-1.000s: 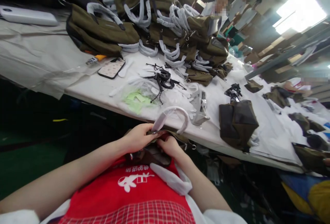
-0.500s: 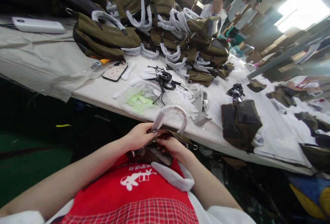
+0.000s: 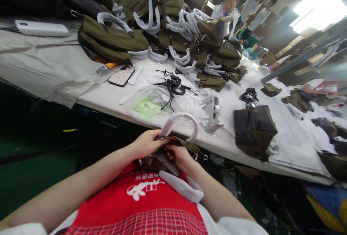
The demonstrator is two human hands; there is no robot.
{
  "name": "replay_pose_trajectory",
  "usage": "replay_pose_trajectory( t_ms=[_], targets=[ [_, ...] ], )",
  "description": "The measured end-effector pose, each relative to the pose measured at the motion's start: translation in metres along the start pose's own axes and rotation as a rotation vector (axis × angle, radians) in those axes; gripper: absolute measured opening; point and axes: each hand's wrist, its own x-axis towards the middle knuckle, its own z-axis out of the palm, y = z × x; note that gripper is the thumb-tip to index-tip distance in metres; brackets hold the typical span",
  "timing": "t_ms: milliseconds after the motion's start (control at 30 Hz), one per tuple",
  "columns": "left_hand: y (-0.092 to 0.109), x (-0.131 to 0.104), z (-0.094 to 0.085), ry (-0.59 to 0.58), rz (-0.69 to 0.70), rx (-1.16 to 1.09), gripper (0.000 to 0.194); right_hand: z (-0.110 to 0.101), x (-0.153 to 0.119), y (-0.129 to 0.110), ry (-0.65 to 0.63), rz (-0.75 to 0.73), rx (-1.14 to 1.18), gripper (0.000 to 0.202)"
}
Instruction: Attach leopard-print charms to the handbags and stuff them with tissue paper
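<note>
An olive handbag [image 3: 162, 161] rests against my red apron at the table's front edge, its mouth parted. One handle [image 3: 181, 116], wrapped in white, arches up over the table edge; the other wrapped handle [image 3: 181, 188] droops over the apron. My left hand [image 3: 148, 143] is closed on the bag's rim near the base of the raised handle. Reaching into the bag's mouth, my right hand [image 3: 180, 155] has its fingers bent at the inner edge. Its fingertips are partly hidden, and I cannot make out what they pinch besides the bag.
Olive bags [image 3: 173, 40] with wrapped handles are piled at the back. Black cords [image 3: 173, 85], a phone [image 3: 121, 75], green slips in plastic [image 3: 148, 108] and a grey tape dispenser [image 3: 214, 114] lie nearer. Another bag [image 3: 255, 130] stands at right. People [image 3: 227, 7] are in the background.
My right hand has shifted slightly, its fingers now a little more bent in the bag's mouth. My left hand keeps its hold on the rim.
</note>
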Motion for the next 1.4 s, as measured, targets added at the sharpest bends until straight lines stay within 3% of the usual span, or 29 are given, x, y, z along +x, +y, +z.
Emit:
replay_pose_trajectory(
  t_ms=[133, 300, 400, 633, 800, 900, 1133, 1233, 1300, 1400],
  targets=[
    [0.001, 0.000, -0.001, -0.007, -0.018, -0.027, 0.051, -0.005, -0.002, -0.010, -0.051, -0.049, -0.311, 0.003],
    [0.002, -0.002, -0.001, -0.001, -0.009, 0.005, 0.051, -0.003, -0.002, -0.019, -0.030, -0.008, -0.282, 0.008],
    [0.001, -0.003, -0.002, 0.001, -0.012, -0.001, 0.052, -0.002, -0.002, -0.015, -0.090, -0.056, -0.307, 0.004],
    [0.002, -0.003, -0.001, 0.001, -0.050, -0.054, 0.053, 0.000, -0.001, -0.014, -0.042, -0.088, -0.550, 0.010],
    [0.005, -0.004, 0.000, -0.003, -0.043, -0.075, 0.050, 0.009, -0.024, -0.027, 0.071, -0.463, -1.213, 0.016],
    [0.006, -0.006, 0.000, 0.022, -0.032, -0.048, 0.048, 0.020, -0.042, -0.034, 0.024, -0.593, -1.400, 0.020],
    [0.002, -0.003, -0.004, 0.000, -0.008, 0.059, 0.041, 0.037, -0.053, -0.038, -0.345, -0.743, -1.269, 0.017],
    [0.010, -0.010, -0.015, 0.000, 0.007, 0.209, 0.043, 0.034, -0.049, -0.038, -0.343, -0.699, -1.170, 0.019],
    [0.024, -0.021, -0.021, 0.077, 0.057, 0.419, 0.048, 0.033, -0.046, -0.039, -0.305, -0.670, -1.130, 0.020],
    [0.046, -0.043, -0.022, 0.242, 0.298, 0.698, 0.040, 0.033, -0.043, -0.045, -0.251, -0.661, -1.048, 0.020]
  ],
)
